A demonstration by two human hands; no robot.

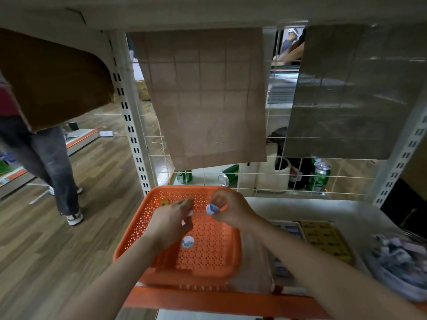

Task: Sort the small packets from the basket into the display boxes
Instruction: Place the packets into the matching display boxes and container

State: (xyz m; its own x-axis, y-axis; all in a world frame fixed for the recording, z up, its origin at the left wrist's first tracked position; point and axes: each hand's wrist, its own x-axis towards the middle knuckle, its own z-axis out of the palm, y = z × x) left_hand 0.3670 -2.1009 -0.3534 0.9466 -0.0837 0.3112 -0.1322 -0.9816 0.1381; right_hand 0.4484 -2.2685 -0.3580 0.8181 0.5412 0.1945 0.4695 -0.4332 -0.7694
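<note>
Nearly done: my right hand (227, 210) pinches a packet (212, 209) over the basket (208, 276), my left hand (172, 221) seems to pinch a second packet (190, 212), and a round packet (187, 241) lies inside, not yet sorted into the display boxes (325, 241) beside.

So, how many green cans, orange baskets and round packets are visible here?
Green cans: 3
Orange basket: 1
Round packets: 2, plus something white, unclear, in the left hand
Total: 6
</note>
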